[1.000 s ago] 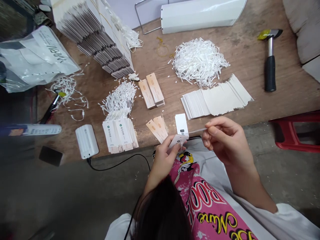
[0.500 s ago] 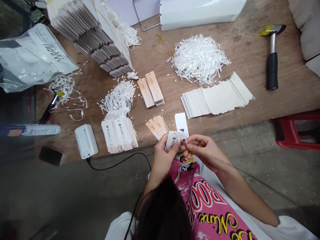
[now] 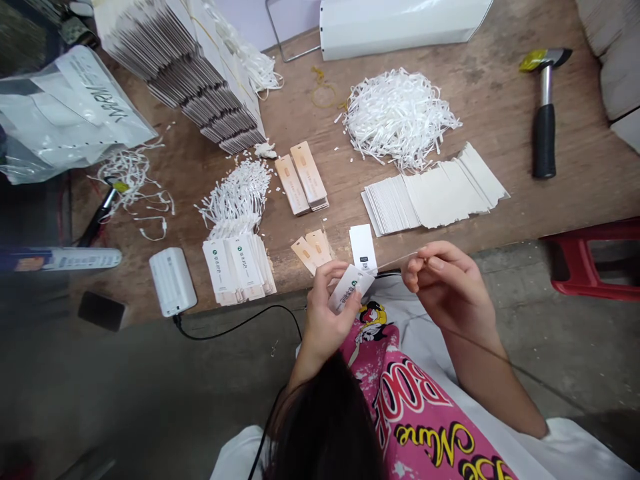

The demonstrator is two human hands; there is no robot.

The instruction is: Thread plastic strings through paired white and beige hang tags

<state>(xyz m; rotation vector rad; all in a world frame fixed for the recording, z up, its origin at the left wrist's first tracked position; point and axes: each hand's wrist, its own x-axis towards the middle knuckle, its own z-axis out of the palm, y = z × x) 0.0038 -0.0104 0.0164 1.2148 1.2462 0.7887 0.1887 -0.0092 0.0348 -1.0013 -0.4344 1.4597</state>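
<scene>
My left hand [image 3: 327, 308] is clamped on a flat white card tag with a green mark [image 3: 351, 287], thumb across its smooth printed face, just off the near edge of the brown wooden bench [image 3: 490, 87]. A thin, pale, translucent strand [image 3: 395, 263] runs taut from the tag's hole end to my right hand [image 3: 450, 283], whose fingertips are pinched together on it. The two hands are apart.

Just beyond the tag I see small white cards with black print [image 3: 362, 243], and left of them narrow peach cards [image 3: 315, 250], fanned. Farther back lie two slim peach stacks [image 3: 302, 181]. On the far side, right of those, sits a tangled, glossy heap of white looped strings [image 3: 400, 120], with a slanting row of matte off-white cards [image 3: 440, 198] nearer me. To the left, printed white tags [image 3: 235, 270] overlap, their strings bunched behind.
</scene>
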